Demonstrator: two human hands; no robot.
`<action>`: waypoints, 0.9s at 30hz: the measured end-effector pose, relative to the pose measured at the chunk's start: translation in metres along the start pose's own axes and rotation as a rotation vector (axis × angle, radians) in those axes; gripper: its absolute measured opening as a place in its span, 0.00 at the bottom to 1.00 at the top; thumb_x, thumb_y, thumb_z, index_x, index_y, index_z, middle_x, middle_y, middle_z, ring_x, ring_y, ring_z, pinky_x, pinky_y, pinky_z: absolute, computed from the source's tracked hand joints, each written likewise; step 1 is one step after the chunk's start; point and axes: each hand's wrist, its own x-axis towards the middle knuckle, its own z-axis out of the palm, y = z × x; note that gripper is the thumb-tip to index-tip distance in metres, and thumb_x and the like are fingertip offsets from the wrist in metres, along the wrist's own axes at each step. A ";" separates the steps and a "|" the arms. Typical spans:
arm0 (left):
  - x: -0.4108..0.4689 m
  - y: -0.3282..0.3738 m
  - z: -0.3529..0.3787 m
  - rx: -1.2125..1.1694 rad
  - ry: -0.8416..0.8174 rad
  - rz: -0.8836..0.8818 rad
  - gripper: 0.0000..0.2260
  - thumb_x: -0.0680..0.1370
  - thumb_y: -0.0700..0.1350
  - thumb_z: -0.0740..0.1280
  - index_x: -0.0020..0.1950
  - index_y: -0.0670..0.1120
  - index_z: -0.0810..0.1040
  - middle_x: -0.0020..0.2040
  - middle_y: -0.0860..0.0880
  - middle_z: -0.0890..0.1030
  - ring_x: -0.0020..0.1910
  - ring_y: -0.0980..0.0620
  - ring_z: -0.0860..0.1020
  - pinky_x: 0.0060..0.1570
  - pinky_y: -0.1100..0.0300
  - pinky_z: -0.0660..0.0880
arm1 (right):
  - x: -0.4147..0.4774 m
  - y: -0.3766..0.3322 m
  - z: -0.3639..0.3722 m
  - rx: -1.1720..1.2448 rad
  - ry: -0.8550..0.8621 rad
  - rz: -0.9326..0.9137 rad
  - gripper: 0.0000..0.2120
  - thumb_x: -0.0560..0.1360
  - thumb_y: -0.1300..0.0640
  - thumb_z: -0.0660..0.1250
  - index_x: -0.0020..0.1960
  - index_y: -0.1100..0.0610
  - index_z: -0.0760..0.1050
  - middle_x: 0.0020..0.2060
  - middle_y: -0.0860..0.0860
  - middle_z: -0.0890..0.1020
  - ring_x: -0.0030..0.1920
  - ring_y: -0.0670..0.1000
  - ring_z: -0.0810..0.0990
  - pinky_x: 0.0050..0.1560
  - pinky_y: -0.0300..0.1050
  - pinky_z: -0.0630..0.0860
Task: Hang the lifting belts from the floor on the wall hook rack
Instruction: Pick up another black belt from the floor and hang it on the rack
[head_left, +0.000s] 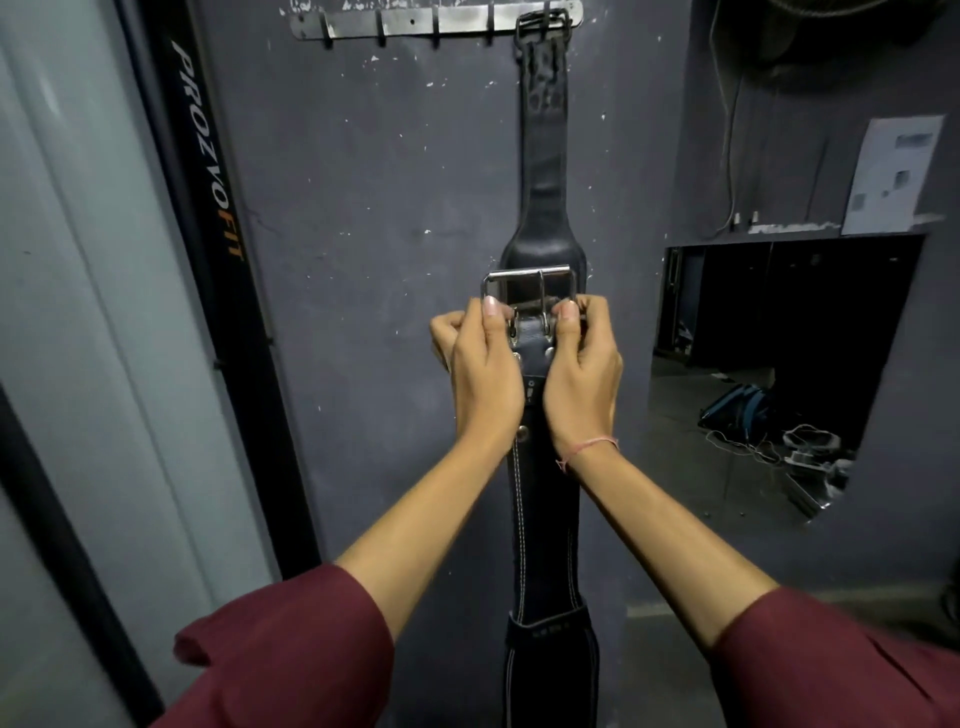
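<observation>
A metal hook rack is fixed high on the dark grey wall. One black lifting belt hangs by its buckle from the rack's right-hand hook. In front of it I hold a second black belt with white stitching, hanging straight down. My left hand and my right hand pinch the two sides of its silver buckle, well below the rack. The other hooks carry nothing.
A black upright marked PROZVOFIT leans at the left beside a pale panel. To the right, a wall opening shows a blue bag and cables on the floor. A paper sheet is stuck above it.
</observation>
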 end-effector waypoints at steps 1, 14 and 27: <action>0.004 -0.005 -0.001 0.066 0.050 0.011 0.15 0.85 0.50 0.55 0.45 0.46 0.77 0.54 0.51 0.69 0.54 0.57 0.69 0.59 0.60 0.65 | 0.001 0.003 0.008 -0.020 0.027 -0.005 0.10 0.85 0.53 0.55 0.45 0.52 0.69 0.36 0.45 0.76 0.35 0.46 0.73 0.38 0.45 0.70; 0.117 -0.031 -0.003 -0.124 0.015 0.186 0.18 0.86 0.51 0.53 0.36 0.51 0.67 0.28 0.56 0.67 0.28 0.58 0.66 0.32 0.55 0.67 | 0.065 0.012 0.097 -0.060 0.085 -0.085 0.14 0.85 0.53 0.54 0.45 0.57 0.70 0.30 0.45 0.73 0.29 0.43 0.72 0.34 0.48 0.70; 0.279 -0.021 0.059 -0.093 0.073 0.375 0.18 0.86 0.51 0.53 0.42 0.45 0.74 0.29 0.54 0.70 0.29 0.56 0.69 0.33 0.56 0.69 | 0.224 0.030 0.165 0.141 0.036 -0.237 0.08 0.84 0.59 0.57 0.47 0.57 0.72 0.34 0.44 0.75 0.34 0.39 0.72 0.38 0.39 0.71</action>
